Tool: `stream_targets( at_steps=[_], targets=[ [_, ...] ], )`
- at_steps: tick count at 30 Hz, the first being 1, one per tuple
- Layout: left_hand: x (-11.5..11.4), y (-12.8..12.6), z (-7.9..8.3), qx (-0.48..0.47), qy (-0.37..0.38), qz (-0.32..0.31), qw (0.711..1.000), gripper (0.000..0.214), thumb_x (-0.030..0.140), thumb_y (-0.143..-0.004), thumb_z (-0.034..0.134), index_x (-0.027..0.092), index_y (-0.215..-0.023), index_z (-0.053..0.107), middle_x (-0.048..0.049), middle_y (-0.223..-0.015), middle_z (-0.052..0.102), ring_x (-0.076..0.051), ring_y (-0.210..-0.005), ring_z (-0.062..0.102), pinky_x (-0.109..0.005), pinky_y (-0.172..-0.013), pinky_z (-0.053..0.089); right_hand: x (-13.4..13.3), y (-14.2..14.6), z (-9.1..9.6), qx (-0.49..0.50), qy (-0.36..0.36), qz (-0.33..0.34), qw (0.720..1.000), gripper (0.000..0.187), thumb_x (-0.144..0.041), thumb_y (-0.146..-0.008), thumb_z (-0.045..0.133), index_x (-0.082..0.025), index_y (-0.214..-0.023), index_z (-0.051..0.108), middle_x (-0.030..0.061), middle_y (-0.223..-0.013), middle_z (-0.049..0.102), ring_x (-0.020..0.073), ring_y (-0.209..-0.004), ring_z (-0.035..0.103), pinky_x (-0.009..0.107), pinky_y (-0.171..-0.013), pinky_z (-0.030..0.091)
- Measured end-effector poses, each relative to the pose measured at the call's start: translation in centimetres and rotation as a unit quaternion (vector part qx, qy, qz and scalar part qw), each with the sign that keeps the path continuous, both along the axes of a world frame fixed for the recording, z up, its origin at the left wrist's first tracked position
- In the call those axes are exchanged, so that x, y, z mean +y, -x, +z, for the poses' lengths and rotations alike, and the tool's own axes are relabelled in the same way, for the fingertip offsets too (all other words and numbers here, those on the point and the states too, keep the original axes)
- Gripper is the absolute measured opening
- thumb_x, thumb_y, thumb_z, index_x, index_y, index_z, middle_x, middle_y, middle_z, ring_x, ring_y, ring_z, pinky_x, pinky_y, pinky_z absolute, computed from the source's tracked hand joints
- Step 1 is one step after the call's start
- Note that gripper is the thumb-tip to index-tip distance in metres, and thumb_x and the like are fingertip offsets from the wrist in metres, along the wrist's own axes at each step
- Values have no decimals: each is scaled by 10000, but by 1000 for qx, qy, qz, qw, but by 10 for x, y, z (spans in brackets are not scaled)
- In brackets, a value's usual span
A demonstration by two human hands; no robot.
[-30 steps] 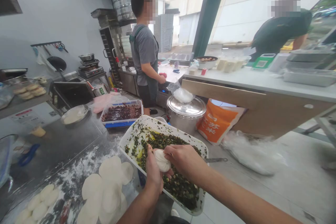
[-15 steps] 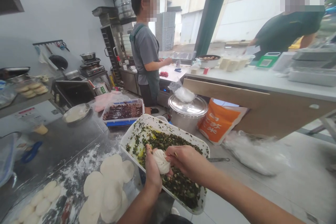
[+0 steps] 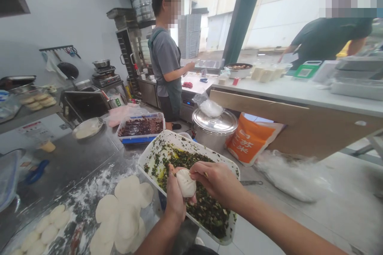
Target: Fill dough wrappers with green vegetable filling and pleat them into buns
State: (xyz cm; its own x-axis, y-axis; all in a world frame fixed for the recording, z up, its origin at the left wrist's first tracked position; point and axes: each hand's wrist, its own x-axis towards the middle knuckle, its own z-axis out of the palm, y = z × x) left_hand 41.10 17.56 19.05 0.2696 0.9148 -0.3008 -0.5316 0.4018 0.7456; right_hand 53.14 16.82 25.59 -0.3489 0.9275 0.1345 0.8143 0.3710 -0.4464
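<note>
A pleated white dough bun [image 3: 186, 183] rests in my left hand [image 3: 174, 195], whose fingers curl around its side and underside. The fingertips of my right hand [image 3: 213, 181] pinch the edge of the bun's dough at its upper right. Both hands are over a white tub [image 3: 145, 160] of chopped green filling [image 3: 214, 217]. Flat round dough wrappers [image 3: 119, 217] lie overlapping on the floured steel table to the left. Smaller dough pieces [image 3: 49, 234] sit further left, beside a rolling pin [image 3: 77, 239].
Behind the tub stand a box of dark red paste [image 3: 142, 126], a lidded steel pot [image 3: 214, 121] and an orange rice bag [image 3: 249, 139]. A metal handle [image 3: 251, 183] juts out at the tub's right. One co-worker [image 3: 166, 55] stands beyond, another [image 3: 326, 42] at the far right.
My right hand has shifted slightly along the bun's edge, and the bun is turned a little in my left hand. The co-worker's hand at the back has risen slightly.
</note>
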Motion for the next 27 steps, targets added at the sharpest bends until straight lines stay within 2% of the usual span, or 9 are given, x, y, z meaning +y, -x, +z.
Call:
stream_targets(
  at_steps=[3,6,9,11,14,18,22,25,27],
  targets=[
    [3,0,-3,-22,35,-39,998,549,654,-702,251,151,-673,469,21,-418,443,-78,-290,411,-171,-277,219,1,0,2,15,17,7,1000,155,-200,-791,394,-213,-868,528,-3,-759,609,118,-681,541,205,-585,352],
    [4,1,-4,-39,48,-75,995,605,684,-680,227,138,-693,486,1,-444,481,-82,-285,407,-177,-268,216,1,0,0,7,15,17,1000,145,-180,-787,393,-202,-803,536,-5,-733,601,112,-658,531,201,-575,347],
    [0,1,-3,-47,15,-34,998,568,653,-703,249,151,-818,489,-1,-487,521,-93,-301,432,-177,-276,241,0,-1,-1,-2,1,-5,1000,153,-192,-799,374,-184,-760,522,9,-715,592,118,-642,522,208,-565,343],
    [-1,0,-2,-34,3,-11,999,526,628,-718,267,154,-794,482,8,-456,505,-97,-306,440,-175,-286,257,-2,-2,0,8,-4,-3,1000,170,-201,-813,357,-187,-760,518,9,-718,588,119,-654,521,211,-580,346],
    [1,1,-2,-8,28,-25,999,550,643,-709,257,138,-671,473,-1,-414,481,-98,-301,435,-180,-291,267,-3,-3,2,27,-2,13,1000,172,-213,-817,361,-199,-763,524,1,-740,585,116,-681,521,211,-603,351],
    [6,2,0,-4,57,-69,996,626,681,-680,235,116,-698,504,-24,-460,511,-110,-310,452,-193,-283,269,-1,-4,2,28,12,11,999,122,-184,-778,425,-218,-819,535,-14,-785,593,118,-721,526,209,-626,356],
    [2,0,-1,-18,29,-42,999,556,652,-698,269,150,-795,486,-1,-505,528,-106,-316,456,-191,-286,274,-1,-5,0,1,14,6,1000,133,-173,-778,407,-201,-766,537,-4,-756,591,119,-688,526,214,-604,353],
    [-1,-1,-4,19,20,-29,999,474,602,-719,326,148,-697,460,14,-445,492,-90,-310,444,-177,-308,282,-3,-7,2,3,13,11,1000,126,-168,-776,404,-198,-746,522,-5,-730,585,118,-668,521,213,-590,348],
    [0,0,-5,28,38,-40,998,495,610,-718,315,139,-654,454,5,-432,485,-91,-317,448,-179,-319,290,-4,-8,3,11,11,21,1000,126,-165,-779,396,-199,-754,515,-5,-739,584,117,-671,520,213,-591,349]
  ],
)
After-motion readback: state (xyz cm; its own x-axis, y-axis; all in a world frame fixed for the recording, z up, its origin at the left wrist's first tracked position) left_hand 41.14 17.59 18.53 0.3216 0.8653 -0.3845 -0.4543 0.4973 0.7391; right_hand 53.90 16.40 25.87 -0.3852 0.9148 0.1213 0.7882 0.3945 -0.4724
